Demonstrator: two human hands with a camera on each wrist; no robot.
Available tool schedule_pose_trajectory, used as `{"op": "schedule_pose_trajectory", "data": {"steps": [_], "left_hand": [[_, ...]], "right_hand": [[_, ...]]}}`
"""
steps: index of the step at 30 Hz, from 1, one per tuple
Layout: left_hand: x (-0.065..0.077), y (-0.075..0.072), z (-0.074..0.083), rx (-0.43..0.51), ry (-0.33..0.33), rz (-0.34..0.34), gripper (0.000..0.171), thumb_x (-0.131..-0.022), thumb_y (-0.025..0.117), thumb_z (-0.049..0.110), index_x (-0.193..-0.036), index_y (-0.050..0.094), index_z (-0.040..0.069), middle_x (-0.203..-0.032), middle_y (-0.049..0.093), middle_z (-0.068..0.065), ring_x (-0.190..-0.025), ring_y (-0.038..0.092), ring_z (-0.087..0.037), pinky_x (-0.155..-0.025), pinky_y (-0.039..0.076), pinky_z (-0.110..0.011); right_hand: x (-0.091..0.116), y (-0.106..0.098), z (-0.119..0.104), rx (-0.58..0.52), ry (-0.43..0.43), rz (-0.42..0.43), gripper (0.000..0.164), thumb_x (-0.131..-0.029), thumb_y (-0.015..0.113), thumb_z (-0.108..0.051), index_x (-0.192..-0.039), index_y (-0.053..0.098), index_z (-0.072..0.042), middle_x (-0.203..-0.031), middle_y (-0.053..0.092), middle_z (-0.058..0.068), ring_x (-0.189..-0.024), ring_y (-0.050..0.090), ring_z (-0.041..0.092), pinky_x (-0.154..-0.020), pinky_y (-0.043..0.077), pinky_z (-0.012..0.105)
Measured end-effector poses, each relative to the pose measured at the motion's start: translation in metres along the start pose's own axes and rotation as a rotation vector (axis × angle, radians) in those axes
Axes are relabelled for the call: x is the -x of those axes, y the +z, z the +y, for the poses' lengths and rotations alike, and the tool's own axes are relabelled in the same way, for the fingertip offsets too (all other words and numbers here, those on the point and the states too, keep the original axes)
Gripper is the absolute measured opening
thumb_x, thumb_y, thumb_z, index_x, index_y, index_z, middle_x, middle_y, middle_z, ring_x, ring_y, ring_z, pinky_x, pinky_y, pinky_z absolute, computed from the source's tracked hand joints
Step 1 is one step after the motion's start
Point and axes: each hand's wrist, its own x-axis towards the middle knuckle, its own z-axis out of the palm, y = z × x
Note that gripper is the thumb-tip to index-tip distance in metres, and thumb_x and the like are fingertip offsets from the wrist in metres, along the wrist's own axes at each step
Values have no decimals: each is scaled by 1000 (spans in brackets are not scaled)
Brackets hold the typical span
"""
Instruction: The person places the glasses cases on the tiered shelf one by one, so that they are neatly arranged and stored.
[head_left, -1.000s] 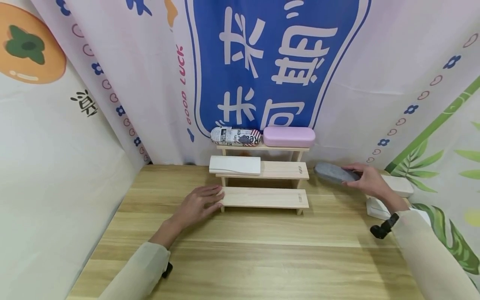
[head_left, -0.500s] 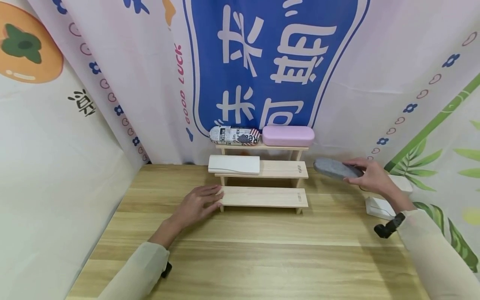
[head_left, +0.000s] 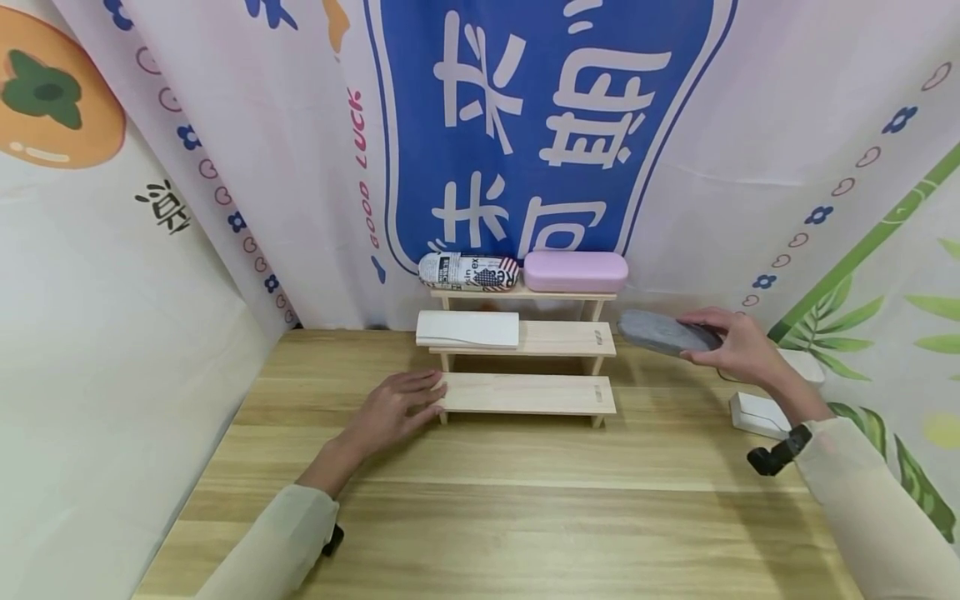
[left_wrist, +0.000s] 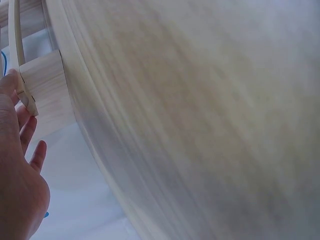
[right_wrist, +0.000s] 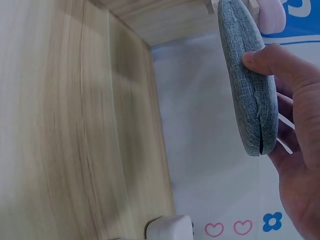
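Note:
My right hand [head_left: 738, 346] holds a grey fabric-covered glasses case [head_left: 663, 332] over the table, right of a three-tier wooden display stand [head_left: 528, 393]. In the right wrist view, the thumb lies on one face of this glasses case [right_wrist: 245, 75], with the fingers behind it. The left hand [head_left: 393, 408] grips the left end of the stand's lowest tier. Its fingers lie on both sides of the plank end [left_wrist: 27, 102] in the left wrist view. On the middle tier lies a white case [head_left: 468, 328]. The top tier bears a newspaper-print case [head_left: 468, 272] and a pink case [head_left: 575, 272].
A white case [head_left: 802, 367] and a white box [head_left: 759, 414] sit at the table's right side, partly behind the right forearm. The wooden table [head_left: 510, 517] meets a printed curtain [head_left: 315, 167] behind the stand.
My right hand has lifted the grey glasses case slightly and brought it a little left, toward the stand. The left hand stays at the lowest tier's end.

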Motion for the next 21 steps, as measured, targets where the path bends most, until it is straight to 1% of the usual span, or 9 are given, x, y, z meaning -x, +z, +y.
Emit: {"op": "schedule_pose_trajectory", "data": {"steps": [4, 14, 21], "left_hand": [[0, 0, 0, 7, -9, -11, 38, -92, 84, 20, -125, 76, 3, -137, 69, -20, -126, 68, -37, -106, 53, -60], [0, 1, -1, 9, -10, -13, 37, -92, 83, 20, -125, 76, 4, -137, 69, -19, -127, 68, -36, -106, 53, -61], [0, 3, -2, 3, 9, -1, 39, -90, 84, 17, -125, 76, 2, -136, 69, -21, -125, 69, -37, -104, 54, -62]], "right_hand": [[-1, -1, -8, -3, -21, 7, 57, -74, 96, -9, -127, 76, -5, -127, 72, 21, -113, 67, 38, -87, 37, 4], [-8, -1, -30, 29, -97, 7, 55, -75, 96, -13, -127, 77, -11, -127, 74, 16, -114, 68, 37, -90, 40, 7], [-13, 2, -42, 6, -150, -11, 56, -75, 95, -11, -127, 76, -9, -127, 73, 17, -115, 68, 37, -92, 42, 12]]}}
